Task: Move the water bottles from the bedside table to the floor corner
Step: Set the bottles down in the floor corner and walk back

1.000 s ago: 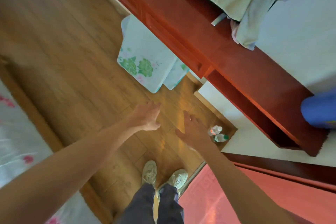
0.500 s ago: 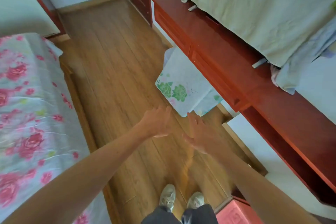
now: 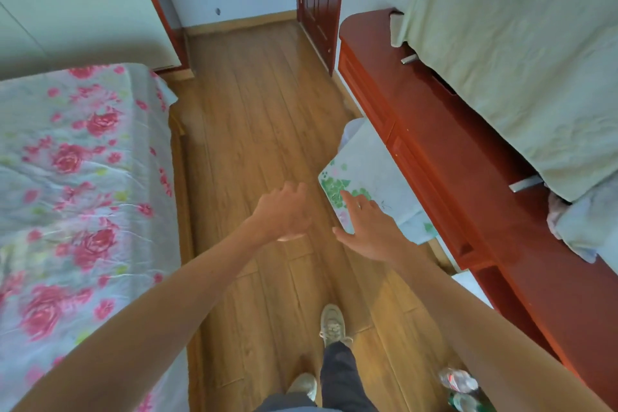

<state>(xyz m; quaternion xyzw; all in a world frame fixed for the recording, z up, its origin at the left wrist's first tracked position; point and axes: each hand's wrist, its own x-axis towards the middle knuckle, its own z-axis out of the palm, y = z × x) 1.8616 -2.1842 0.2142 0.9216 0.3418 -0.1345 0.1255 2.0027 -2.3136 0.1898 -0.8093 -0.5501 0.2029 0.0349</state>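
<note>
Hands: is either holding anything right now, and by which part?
Nothing is held: left hand and right hand are both empty; the water bottles are on the floor.

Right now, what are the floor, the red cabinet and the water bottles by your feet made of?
The floor looks like wood or wood-look laminate: brown planks with grain and a soft shine. The red cabinet seems lacquered wood, glossy with reflections. The water bottles look like clear plastic, see-through, though blurry.

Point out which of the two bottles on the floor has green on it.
The lower bottle, at the picture's bottom edge, shows green; the other bottle above it is clear with red marks.
</note>
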